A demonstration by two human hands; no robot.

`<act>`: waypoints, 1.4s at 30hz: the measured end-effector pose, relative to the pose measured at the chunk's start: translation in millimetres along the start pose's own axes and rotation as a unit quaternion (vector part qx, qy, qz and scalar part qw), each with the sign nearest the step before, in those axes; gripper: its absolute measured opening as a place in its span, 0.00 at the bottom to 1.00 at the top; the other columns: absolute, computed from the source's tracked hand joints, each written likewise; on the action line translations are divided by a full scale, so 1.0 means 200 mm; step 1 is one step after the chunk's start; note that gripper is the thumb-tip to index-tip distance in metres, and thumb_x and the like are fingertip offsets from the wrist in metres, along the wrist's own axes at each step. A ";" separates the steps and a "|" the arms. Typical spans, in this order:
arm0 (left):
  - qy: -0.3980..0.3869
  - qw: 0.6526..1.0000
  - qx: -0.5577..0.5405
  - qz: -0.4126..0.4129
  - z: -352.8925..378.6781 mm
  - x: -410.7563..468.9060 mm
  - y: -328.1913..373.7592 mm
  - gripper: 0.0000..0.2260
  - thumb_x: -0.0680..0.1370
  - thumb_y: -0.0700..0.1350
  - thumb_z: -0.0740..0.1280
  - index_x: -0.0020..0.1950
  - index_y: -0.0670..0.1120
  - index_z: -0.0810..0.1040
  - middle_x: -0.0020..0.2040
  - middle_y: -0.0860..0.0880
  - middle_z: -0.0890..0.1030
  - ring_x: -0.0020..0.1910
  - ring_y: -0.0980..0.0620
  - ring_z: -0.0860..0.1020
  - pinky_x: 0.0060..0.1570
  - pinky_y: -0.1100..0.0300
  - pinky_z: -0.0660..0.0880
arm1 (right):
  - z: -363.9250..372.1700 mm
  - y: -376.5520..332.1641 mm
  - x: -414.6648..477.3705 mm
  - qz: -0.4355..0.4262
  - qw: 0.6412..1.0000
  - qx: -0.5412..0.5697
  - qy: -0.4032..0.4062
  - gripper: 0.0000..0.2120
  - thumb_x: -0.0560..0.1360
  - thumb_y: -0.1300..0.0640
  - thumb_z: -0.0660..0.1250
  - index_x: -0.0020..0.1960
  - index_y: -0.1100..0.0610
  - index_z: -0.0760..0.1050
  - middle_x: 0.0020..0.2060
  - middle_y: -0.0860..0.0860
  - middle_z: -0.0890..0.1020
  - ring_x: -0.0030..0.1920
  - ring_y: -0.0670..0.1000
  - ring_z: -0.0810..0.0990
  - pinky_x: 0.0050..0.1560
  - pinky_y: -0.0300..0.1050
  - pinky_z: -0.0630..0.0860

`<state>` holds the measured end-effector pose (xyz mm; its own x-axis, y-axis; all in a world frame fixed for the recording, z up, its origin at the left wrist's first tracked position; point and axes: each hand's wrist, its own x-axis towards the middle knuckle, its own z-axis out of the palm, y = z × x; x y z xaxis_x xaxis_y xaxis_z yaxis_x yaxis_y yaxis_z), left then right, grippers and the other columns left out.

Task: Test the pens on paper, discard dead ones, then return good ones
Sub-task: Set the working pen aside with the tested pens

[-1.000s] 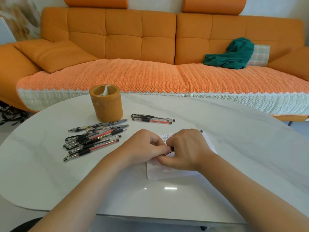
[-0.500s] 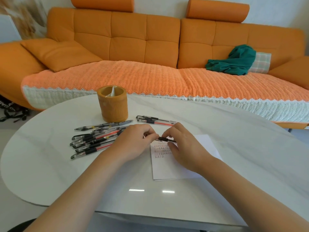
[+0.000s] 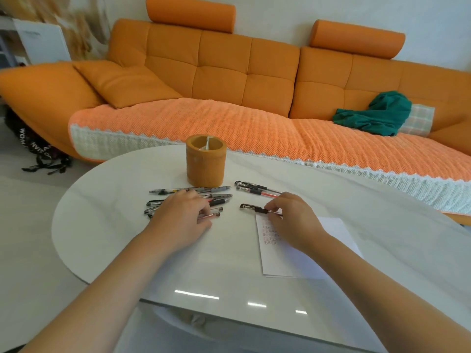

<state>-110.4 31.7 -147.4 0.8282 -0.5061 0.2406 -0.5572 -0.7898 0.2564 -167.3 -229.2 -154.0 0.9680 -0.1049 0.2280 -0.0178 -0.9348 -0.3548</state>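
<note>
Bright, even daylight; soft shadows; white glare streaks on the near table (image 3: 229, 281); edges bowed by wide-angle distortion; slightly soft focus.

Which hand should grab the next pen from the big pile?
Left. The left hand already rests on the pile of pens, fingers over one. The right hand is busy pinching a capped pen beside the paper.

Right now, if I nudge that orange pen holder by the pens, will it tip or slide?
The orange pen holder looks squat and wide-based, so it probably slides rather than tips. The white table is glossy, which likely helps sliding. It seems nearly empty, so probably light.
</note>
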 end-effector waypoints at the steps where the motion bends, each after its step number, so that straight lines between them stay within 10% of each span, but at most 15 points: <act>1: -0.002 1.000 0.004 0.000 0.00 0.00 0.00 0.08 0.76 0.54 0.69 0.53 0.55 0.80 0.51 0.55 0.76 0.55 0.51 0.72 0.56 0.57 0.68 | 0.01 -0.01 0.03 0.004 1.000 -0.003 0.001 0.11 0.79 0.59 0.64 0.58 0.51 0.82 0.53 0.47 0.78 0.58 0.50 0.74 0.56 0.43 0.71; 16: -0.031 0.998 -0.042 0.023 0.00 0.04 0.05 0.09 0.82 0.50 0.62 0.55 0.52 0.80 0.54 0.54 0.77 0.54 0.51 0.76 0.56 0.54 0.72 | 0.06 -0.04 0.28 0.001 0.994 -0.104 -0.024 0.14 0.81 0.56 0.61 0.62 0.49 0.80 0.52 0.50 0.78 0.56 0.55 0.75 0.53 0.49 0.74; 42: -0.072 0.985 -0.138 0.072 0.09 0.16 0.38 0.07 0.80 0.53 0.67 0.57 0.56 0.79 0.52 0.60 0.78 0.48 0.61 0.75 0.49 0.62 0.74 | -0.19 0.08 -0.11 0.008 0.988 0.150 -0.043 0.06 0.77 0.54 0.69 0.44 0.45 0.83 0.37 0.40 0.82 0.40 0.40 0.78 0.39 0.31 0.71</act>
<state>-125.2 -49.9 -136.6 0.7278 -0.6661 0.1631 -0.6486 -0.5915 0.4790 -197.4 -253.9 -130.1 0.9860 -0.0776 0.1477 0.0299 -0.7889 -0.6138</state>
